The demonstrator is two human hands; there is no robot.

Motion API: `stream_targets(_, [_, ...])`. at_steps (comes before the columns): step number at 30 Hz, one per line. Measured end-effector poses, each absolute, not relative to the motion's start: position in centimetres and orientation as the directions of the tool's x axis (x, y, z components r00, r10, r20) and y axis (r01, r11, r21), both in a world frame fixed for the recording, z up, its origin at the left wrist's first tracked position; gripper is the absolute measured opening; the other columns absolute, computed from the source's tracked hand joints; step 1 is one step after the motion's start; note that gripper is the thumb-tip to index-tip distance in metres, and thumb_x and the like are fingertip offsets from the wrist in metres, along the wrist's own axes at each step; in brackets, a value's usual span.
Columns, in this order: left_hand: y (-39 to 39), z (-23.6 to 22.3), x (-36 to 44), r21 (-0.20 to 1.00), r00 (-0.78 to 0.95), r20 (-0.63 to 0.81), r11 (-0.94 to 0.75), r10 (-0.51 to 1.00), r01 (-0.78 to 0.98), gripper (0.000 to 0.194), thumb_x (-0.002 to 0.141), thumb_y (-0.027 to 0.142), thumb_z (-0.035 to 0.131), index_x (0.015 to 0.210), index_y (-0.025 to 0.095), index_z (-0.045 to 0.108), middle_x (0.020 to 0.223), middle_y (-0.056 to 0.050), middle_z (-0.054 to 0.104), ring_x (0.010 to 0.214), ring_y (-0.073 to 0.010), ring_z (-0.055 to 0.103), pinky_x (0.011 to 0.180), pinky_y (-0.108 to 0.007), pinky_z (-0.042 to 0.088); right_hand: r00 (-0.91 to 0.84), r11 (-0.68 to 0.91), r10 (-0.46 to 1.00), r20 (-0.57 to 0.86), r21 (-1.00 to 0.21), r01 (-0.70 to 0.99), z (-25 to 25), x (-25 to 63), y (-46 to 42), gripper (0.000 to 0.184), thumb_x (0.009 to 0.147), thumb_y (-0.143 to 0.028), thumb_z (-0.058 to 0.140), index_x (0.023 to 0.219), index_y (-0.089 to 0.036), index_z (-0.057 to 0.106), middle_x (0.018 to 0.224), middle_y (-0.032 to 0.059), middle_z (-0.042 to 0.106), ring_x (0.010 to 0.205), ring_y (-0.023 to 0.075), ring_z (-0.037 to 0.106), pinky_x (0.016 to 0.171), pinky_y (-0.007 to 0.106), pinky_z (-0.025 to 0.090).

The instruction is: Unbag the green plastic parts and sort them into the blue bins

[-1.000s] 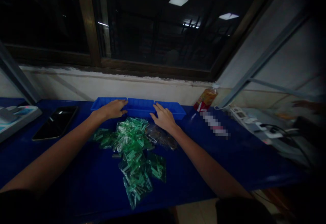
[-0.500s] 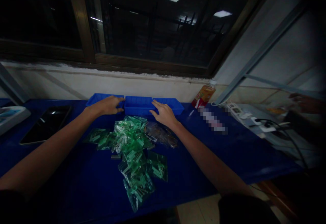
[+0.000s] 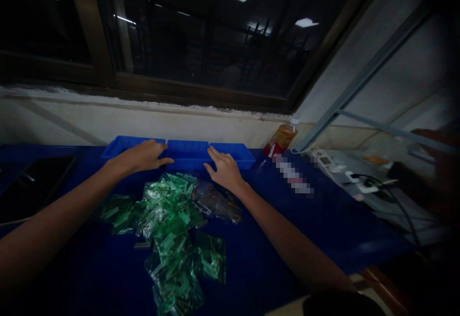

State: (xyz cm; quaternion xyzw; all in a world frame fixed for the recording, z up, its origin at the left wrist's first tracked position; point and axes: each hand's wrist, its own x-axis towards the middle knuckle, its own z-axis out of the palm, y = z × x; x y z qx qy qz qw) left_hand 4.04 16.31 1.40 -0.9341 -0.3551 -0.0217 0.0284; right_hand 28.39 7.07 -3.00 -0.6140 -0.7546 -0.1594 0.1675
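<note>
Three blue plastic bins stand in a row along the wall: a left bin (image 3: pixel 120 144), a middle bin (image 3: pixel 189 150) and a right bin (image 3: pixel 242 153). My left hand (image 3: pixel 149 155) reaches over the front of the left bin, fingers at its junction with the middle one, thumb apart. At the other junction is my right hand (image 3: pixel 225 168), its fingers over the rims and the thumb spread toward the middle bin. Neither hand holds anything I can see. Closer to me lies a heap of green-tinted clear plastic packets (image 3: pixel 172 210) with small sticks inside. Brownish packets (image 3: pixel 215 201) lie beside it.
A dark tablet (image 3: pixel 34 186) lies at the left on the blue table (image 3: pixel 258 239). A bottle of amber drink (image 3: pixel 282 138) stands at the back right. Farther right are a power strip (image 3: pixel 323 158) and cables. A window (image 3: pixel 201 38) rises behind.
The view has shifted, so the table's contents sit farther left and the white tray at the left has left the picture. Both hands stay at the bin junctions.
</note>
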Motion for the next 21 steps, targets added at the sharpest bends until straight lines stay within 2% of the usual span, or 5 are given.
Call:
stream_targets(4, [16.39, 1.50, 4.25, 0.069, 0.708, 0.062, -0.711, 0.704, 0.700, 0.057, 0.080, 0.050, 0.045, 0.117, 0.008, 0.052, 0.088, -0.015, 0.067, 0.078, -0.0236, 0.061, 0.073, -0.032, 0.044, -0.168, 0.170, 0.869, 0.465, 0.038, 0.985, -3.05, 28.45, 6.88, 0.051, 0.083, -0.039, 0.040, 0.126, -0.011, 0.043, 0.134, 0.0120, 0.040, 0.105, 0.0250, 0.054, 0.089, 0.038, 0.038])
stream_targets(6, [16.27, 1.55, 4.37, 0.084, 0.685, 0.061, -0.687, 0.726, 0.722, 0.059, 0.078, 0.053, 0.046, 0.117, 0.009, 0.052, 0.082, -0.013, 0.067, 0.075, -0.0234, 0.061, 0.071, -0.032, 0.044, -0.172, 0.176, 0.868, 0.465, 0.035, 0.984, -3.00, 28.55, 6.87, 0.054, 0.082, -0.041, 0.041, 0.127, -0.009, 0.042, 0.134, 0.0130, 0.041, 0.104, 0.0260, 0.053, 0.090, 0.039, 0.037])
stream_targets(10, [16.05, 1.29, 4.54, 0.071, 0.649, 0.060, -0.651, 0.759, 0.755, 0.066, 0.072, 0.057, 0.053, 0.118, 0.009, 0.051, 0.084, -0.014, 0.066, 0.076, -0.0258, 0.061, 0.069, -0.034, 0.044, -0.215, 0.235, 0.868, 0.448, 0.010, 0.972, -2.93, 28.97, 7.13, 0.053, 0.083, -0.039, 0.040, 0.127, -0.008, 0.042, 0.132, 0.0132, 0.043, 0.107, 0.0255, 0.052, 0.091, 0.039, 0.038])
stream_targets(16, [16.04, 0.73, 4.60, 0.006, 0.653, 0.081, -0.655, 0.753, 0.755, 0.059, 0.073, 0.049, 0.054, 0.117, 0.010, 0.050, 0.102, -0.017, 0.063, 0.086, -0.0292, 0.061, 0.071, -0.035, 0.044, -0.234, 0.284, 0.843, 0.483, -0.030, 0.959, -3.05, 29.23, 7.51, 0.053, 0.082, -0.036, 0.042, 0.125, -0.005, 0.044, 0.131, 0.0144, 0.044, 0.126, 0.0232, 0.034, 0.100, 0.038, 0.034])
stream_targets(21, [15.44, 0.96, 4.83, -0.050, 0.651, 0.090, -0.650, 0.754, 0.759, 0.055, 0.076, 0.049, 0.048, 0.114, 0.010, 0.050, 0.099, -0.016, 0.063, 0.084, -0.0286, 0.061, 0.070, -0.034, 0.044, -0.229, 0.277, 0.836, 0.498, -0.023, 0.961, -3.25, 29.19, 7.54, 0.053, 0.082, -0.036, 0.042, 0.124, -0.004, 0.045, 0.131, 0.0149, 0.044, 0.126, 0.0224, 0.035, 0.101, 0.036, 0.035])
